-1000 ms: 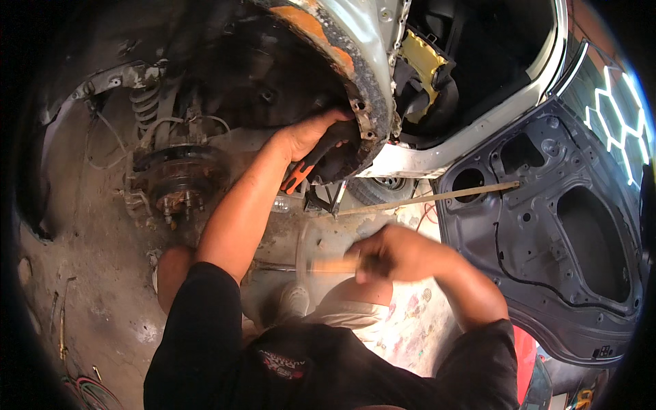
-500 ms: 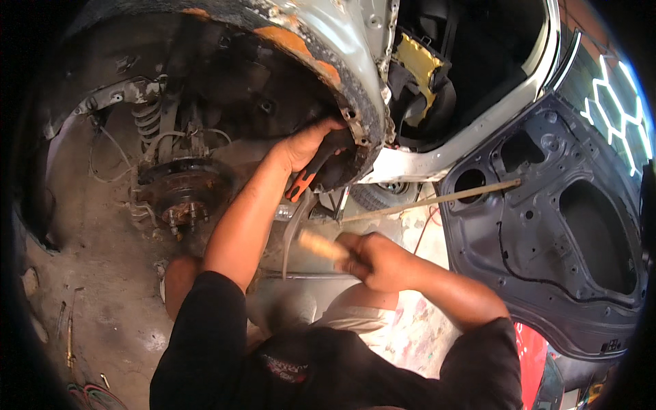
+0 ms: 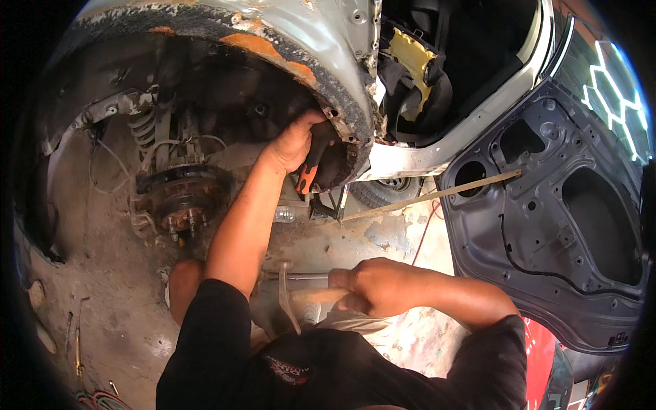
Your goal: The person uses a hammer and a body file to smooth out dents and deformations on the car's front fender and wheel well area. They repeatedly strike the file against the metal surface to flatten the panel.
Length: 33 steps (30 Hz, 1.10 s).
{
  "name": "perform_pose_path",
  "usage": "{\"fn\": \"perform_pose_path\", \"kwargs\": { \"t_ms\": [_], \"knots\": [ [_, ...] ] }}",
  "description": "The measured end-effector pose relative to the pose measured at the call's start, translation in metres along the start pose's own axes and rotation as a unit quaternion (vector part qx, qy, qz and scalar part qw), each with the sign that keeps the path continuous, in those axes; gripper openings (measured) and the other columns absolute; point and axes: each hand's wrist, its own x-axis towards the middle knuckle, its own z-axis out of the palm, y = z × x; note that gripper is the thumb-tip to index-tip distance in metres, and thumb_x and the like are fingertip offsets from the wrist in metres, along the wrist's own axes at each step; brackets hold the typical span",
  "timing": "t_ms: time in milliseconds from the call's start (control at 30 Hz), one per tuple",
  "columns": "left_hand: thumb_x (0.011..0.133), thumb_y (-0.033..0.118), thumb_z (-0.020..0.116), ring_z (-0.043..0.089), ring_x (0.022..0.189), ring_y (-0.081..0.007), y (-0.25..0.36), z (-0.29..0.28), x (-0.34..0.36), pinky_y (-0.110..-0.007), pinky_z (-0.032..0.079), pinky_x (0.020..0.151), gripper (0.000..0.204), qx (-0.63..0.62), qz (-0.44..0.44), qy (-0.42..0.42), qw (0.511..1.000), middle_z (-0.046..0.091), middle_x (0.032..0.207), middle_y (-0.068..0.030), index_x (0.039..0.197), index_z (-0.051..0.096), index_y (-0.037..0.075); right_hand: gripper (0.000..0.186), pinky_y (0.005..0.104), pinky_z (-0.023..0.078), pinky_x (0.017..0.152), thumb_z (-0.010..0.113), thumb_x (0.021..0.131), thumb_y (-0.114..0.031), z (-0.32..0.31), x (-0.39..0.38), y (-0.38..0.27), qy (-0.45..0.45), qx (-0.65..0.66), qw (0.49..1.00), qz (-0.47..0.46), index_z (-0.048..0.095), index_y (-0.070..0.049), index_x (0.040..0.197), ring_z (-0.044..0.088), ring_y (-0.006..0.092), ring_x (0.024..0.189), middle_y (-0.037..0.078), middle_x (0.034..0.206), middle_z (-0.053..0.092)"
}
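Note:
My left hand [image 3: 290, 143] reaches inside the grey wheel arch [image 3: 328, 68], closed at the rusted inner edge with its orange patches; what its fingers grip is hidden. An orange-and-black tool handle [image 3: 311, 171] hangs beside it, under the arch's lower end. Lower down, my right hand [image 3: 369, 287] is closed on a hammer [image 3: 311, 296], whose wooden handle runs left to a long, slightly curved metal head over my legs. Left of my left arm sit the bare brake disc [image 3: 174, 188] and suspension spring [image 3: 140, 126].
A detached dark grey door [image 3: 526, 260] with glass stands at the right, a long wooden stick [image 3: 437, 195] against it, beside a red panel [image 3: 536, 348]. A tyre [image 3: 379, 191] lies beyond the arch. Hoses [image 3: 96, 400] and slim metal tools [image 3: 78, 342] are on the floor lower left.
My right hand and the hammer have swung downward, toward my body. My left hand stays at the arch edge, which sits slightly further up and left in view.

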Motion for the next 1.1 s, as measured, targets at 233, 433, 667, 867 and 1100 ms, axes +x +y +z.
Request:
{"fn": "perform_pose_path", "kwargs": {
  "t_ms": [233, 433, 667, 867, 1100],
  "knots": [
    [0.091, 0.031, 0.065, 0.064, 0.119, -0.0253, 0.016, 0.003, 0.000, -0.044, 0.048, 0.106, 0.048, -0.004, 0.035, -0.016, 0.999, 0.069, 0.129, -0.0065, 0.134, 0.061, 0.010, 0.016, 0.0442, 0.047, 0.063, 0.067, 0.096, -0.012, -0.025, 0.003, 0.053, 0.285, 0.149, 0.945, 0.055, 0.058, -0.003, 0.106, 0.061, 0.0305, 0.064, 0.020, 0.073, 0.061],
    [0.090, 0.033, 0.066, 0.064, 0.123, -0.0251, 0.033, 0.010, 0.000, -0.044, 0.049, 0.107, 0.055, 0.014, 0.037, -0.018, 0.999, 0.067, 0.134, -0.0063, 0.139, 0.058, 0.010, 0.025, 0.0518, 0.052, 0.074, 0.068, 0.094, -0.022, 0.005, 0.004, 0.007, -0.041, 0.049, 0.997, 0.043, 0.062, -0.005, 0.111, 0.069, 0.0423, 0.084, 0.024, 0.084, 0.068],
    [0.092, 0.034, 0.068, 0.063, 0.116, -0.0160, 0.031, 0.022, -0.004, -0.037, 0.050, 0.099, 0.047, 0.003, 0.021, -0.024, 0.999, 0.068, 0.126, -0.0008, 0.134, 0.061, 0.015, 0.024, 0.0460, 0.052, 0.070, 0.070, 0.090, -0.015, -0.031, -0.001, 0.048, 0.170, 0.060, 0.983, 0.047, 0.065, -0.002, 0.109, 0.068, 0.0367, 0.073, 0.022, 0.078, 0.067],
    [0.091, 0.035, 0.069, 0.063, 0.114, -0.0171, 0.034, 0.023, -0.001, -0.037, 0.049, 0.100, 0.050, 0.001, 0.048, -0.051, 0.998, 0.068, 0.126, -0.0004, 0.136, 0.060, 0.014, 0.027, 0.0494, 0.053, 0.075, 0.073, 0.086, -0.022, -0.035, -0.007, 0.020, -0.084, -0.018, 0.996, -0.020, 0.069, -0.007, 0.108, 0.070, 0.0399, 0.086, 0.020, 0.091, 0.072],
    [0.092, 0.032, 0.069, 0.061, 0.119, -0.0180, 0.024, 0.020, -0.004, -0.038, 0.047, 0.105, 0.049, 0.001, 0.033, -0.009, 0.999, 0.067, 0.127, -0.0007, 0.136, 0.060, 0.013, 0.021, 0.0436, 0.051, 0.068, 0.072, 0.091, -0.020, -0.012, -0.002, 0.029, 0.016, 0.016, 0.999, -0.032, 0.069, -0.005, 0.105, 0.065, 0.0346, 0.069, 0.022, 0.080, 0.068]
  ]
}}
